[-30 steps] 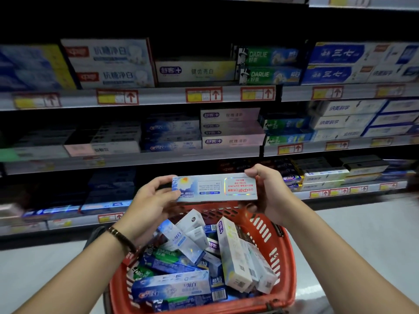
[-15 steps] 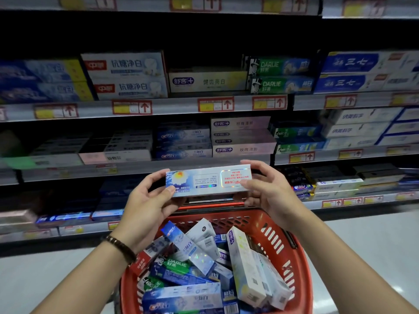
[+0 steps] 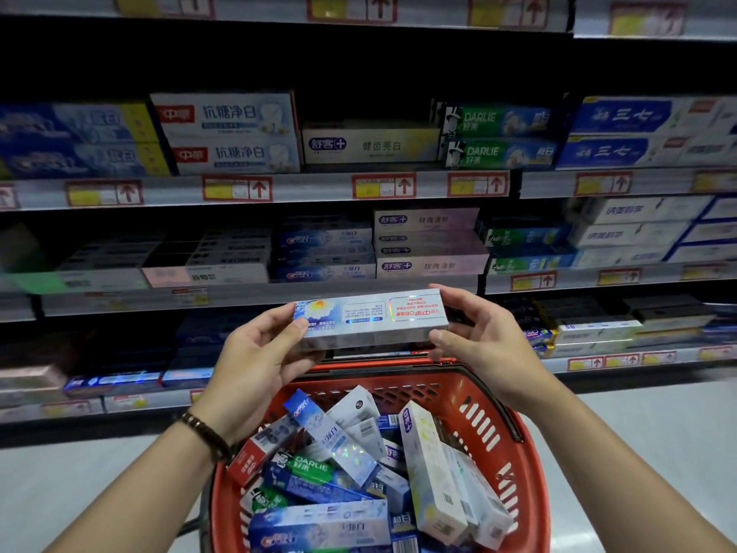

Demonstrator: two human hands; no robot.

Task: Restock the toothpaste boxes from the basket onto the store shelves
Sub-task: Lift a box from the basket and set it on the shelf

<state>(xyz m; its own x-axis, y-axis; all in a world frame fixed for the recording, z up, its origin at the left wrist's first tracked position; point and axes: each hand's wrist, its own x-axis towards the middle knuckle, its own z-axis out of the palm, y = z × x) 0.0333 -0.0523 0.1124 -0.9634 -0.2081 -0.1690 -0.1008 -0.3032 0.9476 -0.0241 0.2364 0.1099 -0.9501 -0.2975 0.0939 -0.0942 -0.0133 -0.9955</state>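
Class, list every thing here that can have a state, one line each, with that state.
Basket: filled with jumbled boxes lying at angles.
Toothpaste box: closed, level, raised above the basket, print upside down.
Left hand: holds the box's left end.
Right hand: holds the box's right end.
Shelves: stocked with stacked boxes.

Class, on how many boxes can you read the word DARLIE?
3. An upper box sits on a lower box on the shelf, right of centre; a third box lies in the red basket. Others may be buried or blurred.
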